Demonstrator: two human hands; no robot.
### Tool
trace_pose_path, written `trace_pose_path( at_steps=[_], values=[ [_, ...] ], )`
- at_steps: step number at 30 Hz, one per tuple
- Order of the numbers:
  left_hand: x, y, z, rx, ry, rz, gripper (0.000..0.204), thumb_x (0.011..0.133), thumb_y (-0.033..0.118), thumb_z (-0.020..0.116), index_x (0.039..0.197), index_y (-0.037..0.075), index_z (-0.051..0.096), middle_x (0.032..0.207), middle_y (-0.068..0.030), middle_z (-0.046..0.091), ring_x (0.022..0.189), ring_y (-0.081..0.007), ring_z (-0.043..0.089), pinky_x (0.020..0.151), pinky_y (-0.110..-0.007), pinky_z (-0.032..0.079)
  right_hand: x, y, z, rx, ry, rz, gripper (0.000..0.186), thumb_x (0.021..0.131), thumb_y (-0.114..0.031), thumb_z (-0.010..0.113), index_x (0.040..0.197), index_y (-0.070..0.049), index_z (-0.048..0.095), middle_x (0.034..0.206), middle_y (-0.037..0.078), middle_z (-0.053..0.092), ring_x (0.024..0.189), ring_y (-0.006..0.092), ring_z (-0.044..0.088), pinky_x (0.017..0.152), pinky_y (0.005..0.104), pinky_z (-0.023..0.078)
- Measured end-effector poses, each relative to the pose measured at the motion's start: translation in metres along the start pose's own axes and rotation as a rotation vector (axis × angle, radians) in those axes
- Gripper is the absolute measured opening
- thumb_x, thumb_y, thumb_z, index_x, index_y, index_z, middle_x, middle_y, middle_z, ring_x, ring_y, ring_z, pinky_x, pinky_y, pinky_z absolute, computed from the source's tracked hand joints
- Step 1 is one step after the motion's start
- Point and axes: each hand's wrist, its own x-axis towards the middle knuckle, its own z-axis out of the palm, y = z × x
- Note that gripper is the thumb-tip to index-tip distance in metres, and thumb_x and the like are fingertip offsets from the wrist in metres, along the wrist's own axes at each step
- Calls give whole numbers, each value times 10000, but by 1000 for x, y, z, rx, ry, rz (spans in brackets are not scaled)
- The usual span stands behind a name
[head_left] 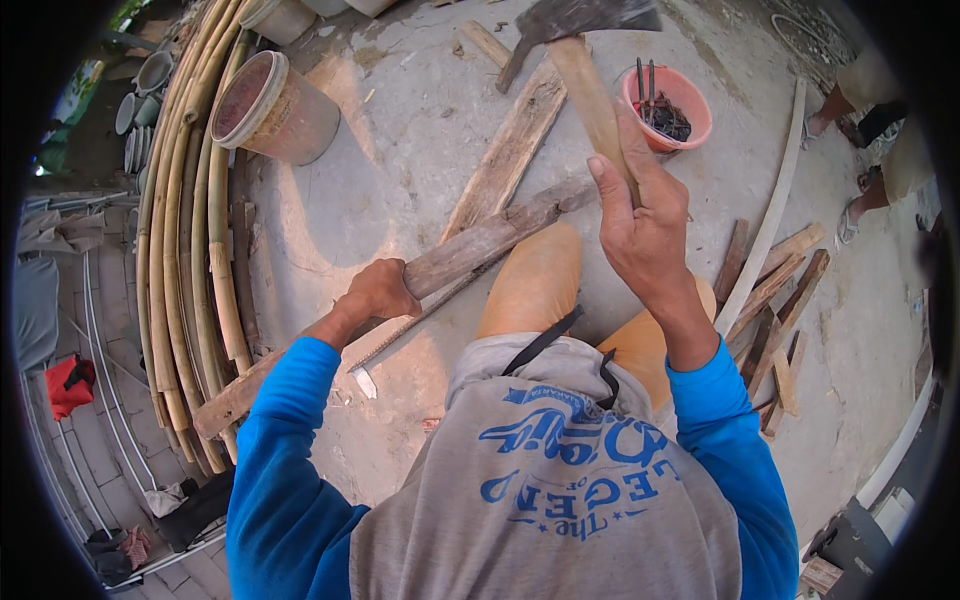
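My left hand (378, 296) is closed round a weathered wooden bar (460, 258), which slants from the lower left up across my front. The bar's far end lies close to my right hand and over another plank. My right hand (645, 205) grips the wooden handle of a hatchet (590, 85), raised above the bar. The hatchet's dark metal head is broad and blurred on one side, with a narrow curved part on the other. Beneath the bar runs a thin toothed strip (430, 309), partly hidden, perhaps a saw blade.
A rough plank (508, 150) lies on the concrete ahead. A pink bucket (700, 118) holds dark bits and two upright handles. Leftward are a dirty pail (305, 125) and long bamboo poles (187, 250). Wood offcuts (790, 300) lie right, near another person's legs (885, 185).
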Motion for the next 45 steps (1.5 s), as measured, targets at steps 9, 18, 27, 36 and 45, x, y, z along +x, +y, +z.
trace_pose_path(
  at_steps=[9,18,27,36,45],
  values=[
    [-3,-8,2,43,-66,21,667,615,315,859,1153,-51,711,1146,-259,732,1094,-382,710,941,-432,569,-88,87,41,-386,-604,360,545,982,-120,607,1495,30,502,979,323,715,852,496,709,723,497,575],
    [7,-1,-10,-3,-12,16,622,606,288,864,1097,-63,716,1028,-254,747,994,-390,729,883,-450,575,-15,11,26,46,189,-288,590,966,-51,653,1527,9,479,969,271,736,876,390,744,725,403,585],
    [5,-3,2,-49,-71,-4,660,618,309,860,1150,-55,720,1085,-254,746,1048,-389,724,920,-442,577,-25,41,5,-288,-380,162,542,986,-141,624,1498,-2,512,880,279,689,810,443,695,693,534,532],
    [-5,10,-40,6,-37,3,593,616,297,843,1106,-24,751,1062,-234,759,1029,-383,733,890,-440,588,-46,49,32,-624,-905,177,520,991,-54,627,1497,17,528,975,319,723,921,383,765,819,359,577],
    [-7,5,-35,-38,-26,3,533,594,264,827,1032,-31,758,980,-236,758,937,-383,743,817,-443,594,24,-15,14,-9,-106,-337,502,1007,-127,604,1488,-3,534,993,321,724,834,447,730,673,432,563]
  ],
)
